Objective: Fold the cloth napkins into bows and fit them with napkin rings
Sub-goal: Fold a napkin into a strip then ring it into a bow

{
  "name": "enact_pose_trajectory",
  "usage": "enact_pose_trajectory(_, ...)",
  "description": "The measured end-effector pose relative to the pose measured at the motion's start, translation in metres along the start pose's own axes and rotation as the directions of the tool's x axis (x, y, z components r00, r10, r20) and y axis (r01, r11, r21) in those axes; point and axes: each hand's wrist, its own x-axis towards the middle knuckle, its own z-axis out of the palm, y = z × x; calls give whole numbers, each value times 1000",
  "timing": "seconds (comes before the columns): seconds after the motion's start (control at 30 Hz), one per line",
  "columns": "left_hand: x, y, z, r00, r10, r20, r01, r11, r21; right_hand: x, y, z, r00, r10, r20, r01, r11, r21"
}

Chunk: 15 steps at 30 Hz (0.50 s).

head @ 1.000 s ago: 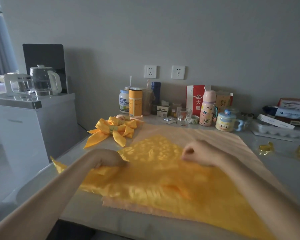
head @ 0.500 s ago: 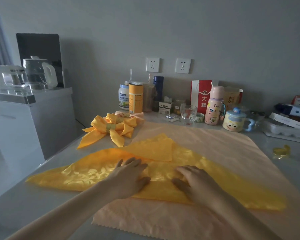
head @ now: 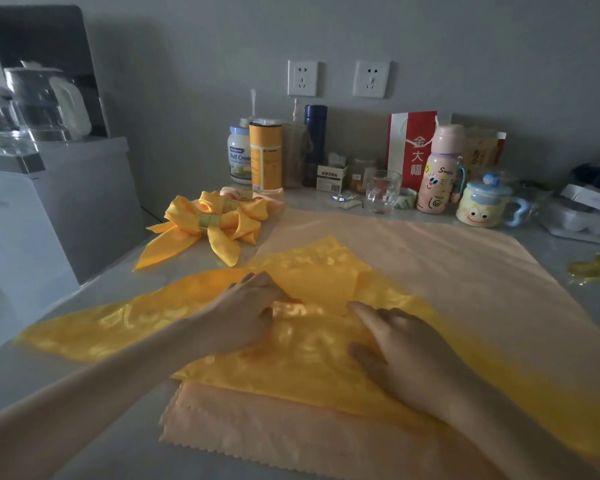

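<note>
My left hand [head: 246,313] and my right hand [head: 406,351] press flat, fingers straight, on the yellow napkin [head: 118,327], with the bows [head: 208,221] past my left hand.

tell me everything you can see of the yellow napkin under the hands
The yellow napkin is shiny, satin-like cloth with a paler woven pattern, folded into a long band with a triangular flap at its far middle. It lies flat on a peach cloth, its left end on the grey table. The left hand and right hand press its middle.

Bare forearms end in a bare left hand [head: 246,317] and right hand [head: 409,358].
</note>
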Motion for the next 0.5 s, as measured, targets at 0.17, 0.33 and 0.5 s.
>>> enact_pose_trajectory(0.17, 50, -22, -3, 987, -153, 42, 153, 988, 5, -1, 1, 9, 997, 37, 75, -40, 999, 36)
enact_pose_trajectory(0.33, 63, -40, 1, 975, -222, -20, 221, 974, -41, -2, -7, 8, 976, 29, 215, -36, 999, 26)
enact_pose_trajectory(0.5, 55, -37, -1, 972, -211, -99, 213, 977, 3, 2, 15, -10, 978, 203, 55, -210, 959, 192)
